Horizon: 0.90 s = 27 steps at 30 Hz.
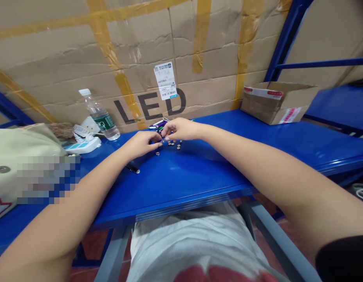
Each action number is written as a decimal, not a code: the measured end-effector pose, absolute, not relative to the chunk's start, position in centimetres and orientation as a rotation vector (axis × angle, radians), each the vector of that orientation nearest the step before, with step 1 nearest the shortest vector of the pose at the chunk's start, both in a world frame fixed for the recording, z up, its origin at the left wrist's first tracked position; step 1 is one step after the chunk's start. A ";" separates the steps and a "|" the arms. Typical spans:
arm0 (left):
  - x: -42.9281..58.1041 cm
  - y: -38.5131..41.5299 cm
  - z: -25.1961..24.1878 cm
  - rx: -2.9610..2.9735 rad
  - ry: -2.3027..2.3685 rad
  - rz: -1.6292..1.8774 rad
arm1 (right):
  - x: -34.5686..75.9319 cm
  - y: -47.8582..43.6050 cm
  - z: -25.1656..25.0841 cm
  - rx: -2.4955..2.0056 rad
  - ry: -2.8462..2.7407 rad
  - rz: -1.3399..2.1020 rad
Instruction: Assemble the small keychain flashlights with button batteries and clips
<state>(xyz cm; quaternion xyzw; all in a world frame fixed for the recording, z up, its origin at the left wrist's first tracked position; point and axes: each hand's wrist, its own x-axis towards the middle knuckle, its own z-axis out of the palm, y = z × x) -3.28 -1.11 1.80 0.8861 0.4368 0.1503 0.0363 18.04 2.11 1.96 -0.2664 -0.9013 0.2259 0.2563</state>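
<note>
The left hand (pixel 141 144) and right hand (pixel 181 130) meet just above small round metal discs (pixel 172 145) scattered on the blue steel desk (pixel 199 176), beside a heap of slim metal flashlights (pixel 158 125). Both hands' fingers (pixel 166 135) curl nearly closed; I cannot tell whether they hold anything.

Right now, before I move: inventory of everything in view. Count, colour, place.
bench: 1, blue, across the front
carton: 1, brown, open, right end of bench
bottle: 1, clear, green label, back left of bench
power strip: 1, white and teal, left of hands
bag: 1, cream, far left
discs: several, metallic, below hands
tubes: several, mixed colours, behind hands
pen: 1, black, near left forearm
cardboard wall: 1, brown, yellow tape, behind bench
shirt: 1, white, below bench
left hand: beside discs
right hand: above discs
</note>
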 end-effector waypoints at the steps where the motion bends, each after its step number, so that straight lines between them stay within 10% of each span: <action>1: -3.3 -1.0 1.7 2.720 1.338 0.453 | 18.0 2.0 2.0 -0.736 -2.455 0.615; 27: -2.7 -1.5 1.6 2.634 1.229 0.557 | 17.8 1.8 1.7 -0.854 -2.392 0.695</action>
